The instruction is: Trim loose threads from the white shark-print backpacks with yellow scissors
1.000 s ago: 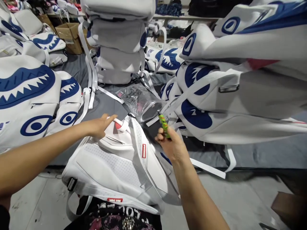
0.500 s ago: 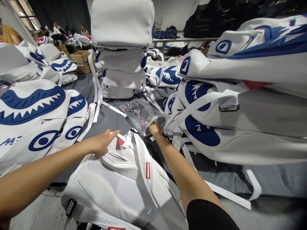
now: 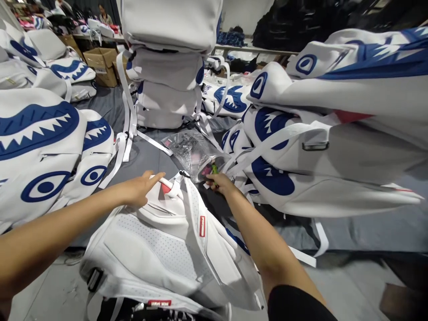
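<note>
Here, left hand (image 3: 139,189) grasps padded white backpack (image 3: 147,249); right hand (image 3: 220,182) clasps slim green object (image 3: 214,169).

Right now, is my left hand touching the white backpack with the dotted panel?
Touching. The head view shows the left hand on top of the backpack, its fingers against the handle.

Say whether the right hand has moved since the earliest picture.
Yes: the right hand has moved left and forward, from just right of the clear plastic bag to its near edge.
</note>
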`<state>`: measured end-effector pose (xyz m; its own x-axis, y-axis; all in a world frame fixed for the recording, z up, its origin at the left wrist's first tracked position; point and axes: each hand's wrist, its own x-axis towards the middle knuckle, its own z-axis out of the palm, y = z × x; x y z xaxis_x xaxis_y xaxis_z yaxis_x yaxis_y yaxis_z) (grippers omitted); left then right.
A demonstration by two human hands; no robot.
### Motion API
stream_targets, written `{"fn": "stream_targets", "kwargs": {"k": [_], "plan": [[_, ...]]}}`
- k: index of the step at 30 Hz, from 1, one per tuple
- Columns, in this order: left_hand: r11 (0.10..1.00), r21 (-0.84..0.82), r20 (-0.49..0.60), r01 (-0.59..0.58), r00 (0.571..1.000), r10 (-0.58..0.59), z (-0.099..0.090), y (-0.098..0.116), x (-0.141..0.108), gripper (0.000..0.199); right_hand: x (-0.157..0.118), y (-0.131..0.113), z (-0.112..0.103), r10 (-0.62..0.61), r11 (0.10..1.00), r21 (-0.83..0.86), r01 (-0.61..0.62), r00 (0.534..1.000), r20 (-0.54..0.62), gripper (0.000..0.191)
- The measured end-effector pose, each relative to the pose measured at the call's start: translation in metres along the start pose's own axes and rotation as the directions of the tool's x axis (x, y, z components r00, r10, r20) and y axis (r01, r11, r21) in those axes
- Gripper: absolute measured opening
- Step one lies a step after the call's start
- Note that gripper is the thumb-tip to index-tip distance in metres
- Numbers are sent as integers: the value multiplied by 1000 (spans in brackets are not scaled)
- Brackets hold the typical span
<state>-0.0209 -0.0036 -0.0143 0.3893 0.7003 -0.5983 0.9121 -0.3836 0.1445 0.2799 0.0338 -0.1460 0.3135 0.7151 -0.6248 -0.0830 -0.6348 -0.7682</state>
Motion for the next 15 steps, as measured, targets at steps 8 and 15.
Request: {"fn": "stream_targets", "kwargs": {"k": [8,15], "plan": [[965,-70,-506,-251,843,183,29,-13,1,63,-125,37,-45,-545,838,-33,544,834,-87,26],[703,-95,-863,-705,410,295,62,38,-34,22,-196,33,5,-773,550,-121,826,559,300,17]]}}
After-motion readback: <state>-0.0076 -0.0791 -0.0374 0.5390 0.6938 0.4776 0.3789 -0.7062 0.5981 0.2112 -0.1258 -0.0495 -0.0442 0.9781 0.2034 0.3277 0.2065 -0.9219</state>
